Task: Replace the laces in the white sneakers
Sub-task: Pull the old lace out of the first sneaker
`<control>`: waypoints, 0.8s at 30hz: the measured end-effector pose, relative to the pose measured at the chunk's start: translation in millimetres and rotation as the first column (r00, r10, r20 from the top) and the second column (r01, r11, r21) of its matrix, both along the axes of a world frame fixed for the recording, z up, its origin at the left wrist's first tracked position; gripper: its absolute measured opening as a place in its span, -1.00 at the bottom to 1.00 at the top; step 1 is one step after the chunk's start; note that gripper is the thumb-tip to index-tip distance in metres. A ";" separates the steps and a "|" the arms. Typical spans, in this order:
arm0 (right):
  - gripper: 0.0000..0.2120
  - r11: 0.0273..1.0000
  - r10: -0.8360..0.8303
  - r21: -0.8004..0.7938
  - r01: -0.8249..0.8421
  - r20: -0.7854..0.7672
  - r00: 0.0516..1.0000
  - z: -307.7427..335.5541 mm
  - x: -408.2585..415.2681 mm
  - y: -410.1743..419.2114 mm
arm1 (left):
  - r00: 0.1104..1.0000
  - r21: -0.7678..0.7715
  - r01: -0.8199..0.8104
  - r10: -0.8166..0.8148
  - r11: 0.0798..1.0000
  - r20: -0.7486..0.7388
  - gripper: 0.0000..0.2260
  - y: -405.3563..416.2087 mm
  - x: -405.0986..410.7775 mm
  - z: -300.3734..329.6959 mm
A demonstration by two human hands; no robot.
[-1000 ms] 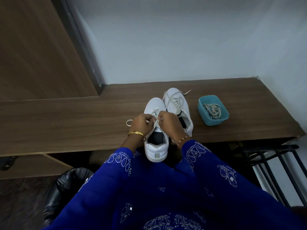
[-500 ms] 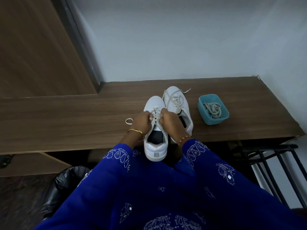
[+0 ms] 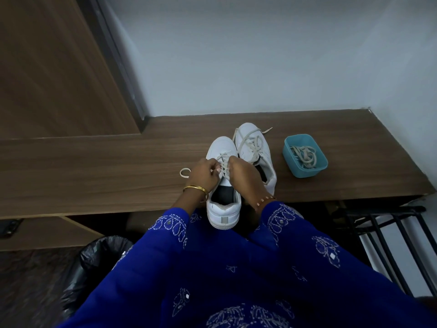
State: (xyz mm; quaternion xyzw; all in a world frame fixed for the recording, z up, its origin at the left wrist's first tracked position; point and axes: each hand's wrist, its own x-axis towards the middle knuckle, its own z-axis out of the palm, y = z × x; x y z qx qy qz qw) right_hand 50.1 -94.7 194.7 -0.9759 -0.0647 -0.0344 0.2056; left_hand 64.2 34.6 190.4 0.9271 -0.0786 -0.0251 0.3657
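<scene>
Two white sneakers stand side by side on the wooden desk (image 3: 94, 176). The left sneaker (image 3: 223, 209) has its heel over the desk's front edge. My left hand (image 3: 203, 174) and my right hand (image 3: 243, 174) meet over its tongue, each pinching the cream lace (image 3: 223, 162) threaded through its eyelets. A loose loop of that lace (image 3: 185, 172) lies on the desk to the left. The right sneaker (image 3: 254, 147) sits just behind, loosely laced, partly hidden by my right hand.
A teal plastic tub (image 3: 305, 156) holding coiled laces stands on the desk to the right of the sneakers. A bin with a black liner (image 3: 99, 259) is below at the left. A black metal rack (image 3: 390, 235) stands below at the right.
Both hands have slid slightly forward along the left sneaker's lacing, staying pinched together on the lace. The sneakers and tub have not moved.
</scene>
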 end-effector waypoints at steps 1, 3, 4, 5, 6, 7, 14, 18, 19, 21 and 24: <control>-0.85 0.998 -0.044 0.041 0.044 -0.005 0.999 0.8 0.2 1.0 | 1.000 0.024 -0.012 0.012 1.000 -0.007 -0.88 -0.9 0.1 0.6; -0.83 0.982 -0.144 0.118 0.146 -0.025 0.989 2.9 0.9 2.4 | 0.998 0.048 -0.054 0.055 0.997 -0.016 -0.86 -2.9 -0.3 0.2; -0.82 0.974 -0.173 0.139 0.177 -0.044 0.984 4.0 1.6 2.3 | 0.997 0.048 -0.078 0.079 0.996 -0.019 -0.84 -3.7 -1.0 0.4; -0.83 0.972 -0.176 0.144 0.184 -0.065 0.982 5.3 2.9 1.7 | 0.995 0.051 -0.098 0.099 0.994 -0.019 -0.83 -4.0 -1.9 0.4; -0.83 0.976 -0.156 0.142 0.167 -0.086 0.984 6.4 4.1 0.1 | 0.994 0.057 -0.108 0.109 0.993 -0.011 -0.81 -3.7 -3.3 0.9; -0.84 0.980 -0.116 0.147 0.131 -0.104 0.988 7.4 5.3 -2.8 | 0.994 0.067 -0.107 0.107 0.992 0.000 -0.81 -3.0 -4.7 0.6; -0.80 0.982 0.159 -0.096 -0.163 -0.047 0.986 6.9 -8.2 -1.3 | 0.997 0.143 -0.078 0.073 0.987 0.039 -0.83 -0.4 -18.2 2.3; -0.87 1.000 0.019 -0.004 -0.019 0.028 0.999 -1.5 -15.7 -1.4 | 0.996 0.151 -0.088 0.087 0.985 0.010 -0.82 -1.9 -23.7 3.8; -0.87 0.996 -0.048 0.078 0.046 0.026 0.999 -3.1 -17.3 -3.2 | 0.996 0.148 -0.094 0.095 0.985 0.000 -0.82 -2.0 -25.0 3.4; -0.87 0.968 -0.165 0.193 0.158 0.017 0.986 -4.0 -20.0 -4.0 | 0.993 0.131 -0.110 0.114 0.985 -0.021 -0.81 -1.6 -27.9 2.4; -0.85 0.968 -0.150 0.203 0.148 -0.005 0.989 -2.9 -21.5 -3.9 | 0.989 0.071 -0.130 0.134 0.989 -0.063 -0.82 2.7 -29.1 -0.1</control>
